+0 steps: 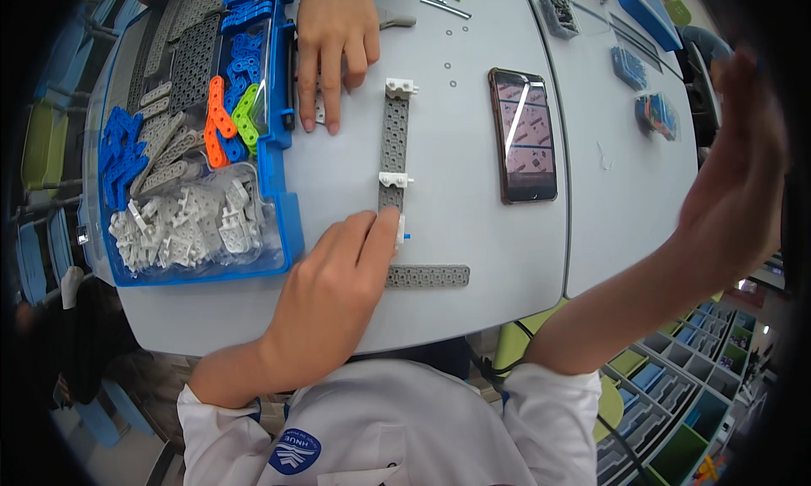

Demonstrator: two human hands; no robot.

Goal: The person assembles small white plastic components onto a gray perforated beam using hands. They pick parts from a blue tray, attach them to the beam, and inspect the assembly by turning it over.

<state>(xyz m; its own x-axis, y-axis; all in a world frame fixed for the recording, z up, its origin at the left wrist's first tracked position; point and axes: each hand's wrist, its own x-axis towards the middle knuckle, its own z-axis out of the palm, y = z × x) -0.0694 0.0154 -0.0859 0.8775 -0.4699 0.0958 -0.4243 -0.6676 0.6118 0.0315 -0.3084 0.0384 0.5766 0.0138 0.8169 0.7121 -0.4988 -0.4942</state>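
On the table lies a long grey perforated plastic beam [394, 137] with several white connector pieces [393, 180] across it. My left hand [325, 287] is closed at the beam's near end, its fingers covering part of a white connector with a blue pin. A second grey beam [431, 275] lies crosswise just beyond those fingers, its left end close to the hand. My right hand [733, 165] is raised at the far right, off the work, with fingers stretched out and nothing seen in them.
A blue parts case [291, 232] stands on the left, full of grey, blue, orange, green and white pieces. Another person's hand [338, 46] rests beside it. A phone [524, 135] lies right of the beam. Small washers [448, 65] and thin rods [445, 8] are farther back.
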